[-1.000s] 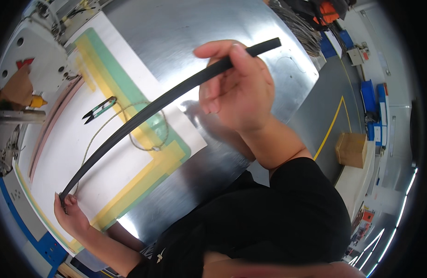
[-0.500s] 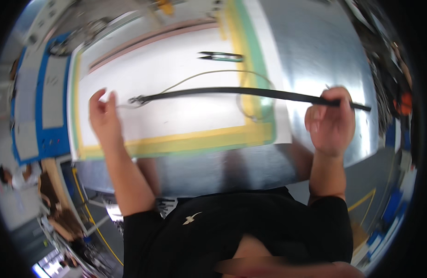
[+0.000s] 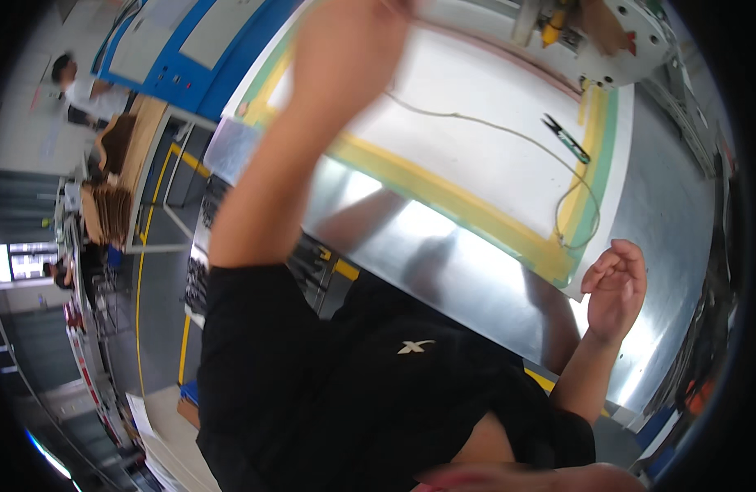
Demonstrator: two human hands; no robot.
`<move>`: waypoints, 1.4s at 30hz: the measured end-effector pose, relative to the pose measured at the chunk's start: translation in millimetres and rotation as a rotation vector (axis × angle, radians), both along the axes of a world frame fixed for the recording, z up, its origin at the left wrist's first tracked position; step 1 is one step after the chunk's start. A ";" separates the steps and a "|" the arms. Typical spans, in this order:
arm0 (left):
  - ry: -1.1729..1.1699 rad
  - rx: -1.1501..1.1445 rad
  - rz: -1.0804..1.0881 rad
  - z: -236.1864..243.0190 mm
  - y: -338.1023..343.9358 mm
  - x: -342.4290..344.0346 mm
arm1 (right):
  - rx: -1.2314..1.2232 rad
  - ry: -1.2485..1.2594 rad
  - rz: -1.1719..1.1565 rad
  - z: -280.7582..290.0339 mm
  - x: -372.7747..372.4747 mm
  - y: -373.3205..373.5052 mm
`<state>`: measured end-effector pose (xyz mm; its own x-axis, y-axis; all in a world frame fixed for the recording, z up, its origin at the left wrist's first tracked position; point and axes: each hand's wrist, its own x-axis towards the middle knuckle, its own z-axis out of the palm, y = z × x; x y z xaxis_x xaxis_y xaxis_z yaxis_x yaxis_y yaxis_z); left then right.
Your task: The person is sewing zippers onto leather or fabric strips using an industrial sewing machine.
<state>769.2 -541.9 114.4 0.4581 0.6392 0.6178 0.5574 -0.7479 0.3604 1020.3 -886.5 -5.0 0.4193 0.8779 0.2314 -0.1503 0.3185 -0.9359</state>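
My left hand [image 3: 349,57] reaches far across the table to the top edge of the view. It is smeared by motion and its fingers are mostly cut off, so what they hold, if anything, is hidden. Near the right corner of the white taped sheet, my right hand [image 3: 617,287] hovers with loosely curled fingers and nothing in it. A thin beige cord [image 3: 509,129] runs from beside my left wrist across the sheet and ends in a loop at the right. Thread snips [image 3: 567,138] with black blades lie close to the cord.
Yellow and green tape borders the white sheet [image 3: 468,156] on a shiny metal table [image 3: 444,246]. A pink strip [image 3: 509,57] lies along its far side. At the back right stands a machine [image 3: 616,41]. Left are a blue cabinet [image 3: 181,82], stacked brown sheets [image 3: 107,213] and a person [image 3: 91,94].
The black strap that my right hand held is out of sight. My left hand has swung up and away, while my right hand has let go and moved lower. The whole view has turned.
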 end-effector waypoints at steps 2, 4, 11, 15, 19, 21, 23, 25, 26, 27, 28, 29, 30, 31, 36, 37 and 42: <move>-0.284 -0.173 0.087 43.4 28.0 -40.2 | -0.060 0.025 -0.046 -3.3 5.4 0.2; -0.352 -0.152 0.302 70.3 30.3 -90.6 | -0.058 0.025 0.013 -6.5 8.6 -0.7; -0.713 -0.260 0.132 116.5 -26.5 -257.5 | -0.161 0.062 0.012 -22.9 18.6 3.2; -0.739 -0.432 0.364 74.7 -27.8 -322.0 | -0.200 0.056 0.017 -33.6 22.5 7.9; -0.499 -0.549 0.713 9.7 11.4 -397.2 | -0.220 0.070 0.025 -38.5 25.5 10.0; -0.447 -0.571 0.771 -13.6 22.1 -441.2 | -0.232 0.067 0.023 -39.6 27.4 9.4; -0.491 -0.548 0.990 -33.7 27.3 -478.4 | -0.227 0.065 -0.006 -40.8 29.1 8.2; -0.524 -0.500 0.967 -54.1 29.0 -503.6 | -0.230 0.075 -0.019 -42.3 30.9 7.8; -0.564 -0.486 0.963 -63.7 28.2 -512.9 | -0.221 0.097 -0.034 -43.1 31.7 7.8; -0.585 -0.472 0.901 -76.0 28.5 -517.5 | -0.239 0.089 -0.025 -44.1 32.4 8.1; -0.498 -0.493 0.892 -87.2 27.9 -520.2 | -0.244 0.084 -0.028 -44.6 33.0 8.2; -0.461 -0.527 0.853 -101.8 25.5 -519.4 | -0.250 0.079 -0.030 -45.1 33.5 8.3; -0.417 -0.589 0.820 -118.0 22.2 -515.6 | -0.256 0.081 -0.024 -45.6 33.9 8.6; -0.216 -0.507 0.868 -137.8 14.8 -508.4 | -0.258 0.075 -0.023 -45.5 34.3 8.4; 0.457 -0.450 0.727 -239.2 -31.5 -439.0 | -0.249 0.080 -0.008 -46.0 37.3 7.2; 0.496 -0.495 0.722 -254.2 -42.0 -423.5 | -0.246 0.079 -0.004 -46.5 38.1 6.8; 0.406 -0.643 0.655 -289.5 -71.2 -385.3 | -0.248 0.089 0.008 -50.5 42.3 6.1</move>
